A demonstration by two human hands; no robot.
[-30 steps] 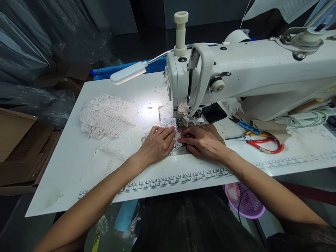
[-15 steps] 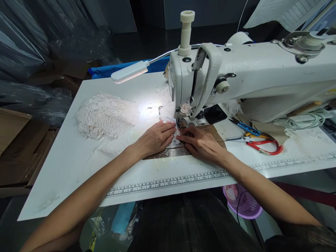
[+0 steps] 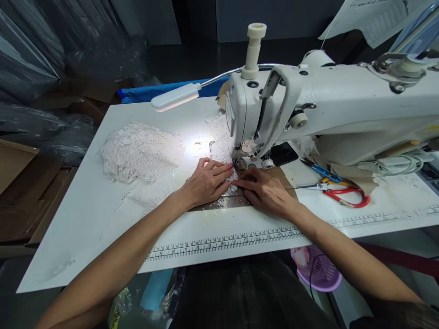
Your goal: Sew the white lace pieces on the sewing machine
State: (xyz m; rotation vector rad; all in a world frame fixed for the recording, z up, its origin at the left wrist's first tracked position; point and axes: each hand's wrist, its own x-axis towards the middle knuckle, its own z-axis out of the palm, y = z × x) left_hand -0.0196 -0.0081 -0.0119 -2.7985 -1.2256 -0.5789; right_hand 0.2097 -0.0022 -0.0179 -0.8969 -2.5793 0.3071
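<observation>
While the left hand (image 3: 208, 183) lies flat and the right hand (image 3: 266, 191) curls, its grip unclear, lace (image 3: 234, 175) sits between their fingertips; less shows than a second ago, having probably fed farther under the sewing machine (image 3: 236, 105).

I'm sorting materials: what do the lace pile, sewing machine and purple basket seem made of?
Lace pile: probably cotton or synthetic thread, matte, by its openwork. Sewing machine: likely painted metal, glossy white with highlights. Purple basket: apparently smooth plastic, given uniform perforations.
</observation>
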